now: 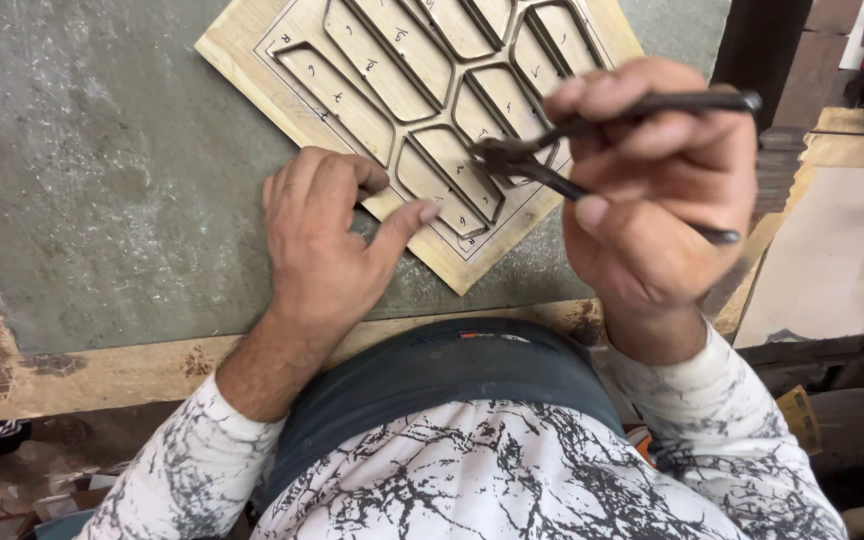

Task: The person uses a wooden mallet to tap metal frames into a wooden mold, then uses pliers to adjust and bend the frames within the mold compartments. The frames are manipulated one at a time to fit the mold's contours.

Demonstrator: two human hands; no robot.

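Dark pliers (552,165) above grooved wooden panel (422,110)

The left hand (324,235) presses on the edge of a carved wooden panel (422,110) lying on the grey counter (102,180); the right hand (657,195) grips dark metal pliers (562,150) above the panel

Materials and finish: wood, dark metal, worn grey top, printed cloth.

Wooden panel (422,90): pale raw wood, matt, cut with smooth-edged grooves around its inlaid pieces, pencil marks on the faces. Pliers (592,150) in the right hand (657,200): dark metal, dull, slightly glossy along the handles. Desk (102,180): grey top, rough, scratched and dusty white in patches; front edge bare wood, chipped and stained. Sleeves (182,470): soft white cloth, matt, with a grey marbled print.
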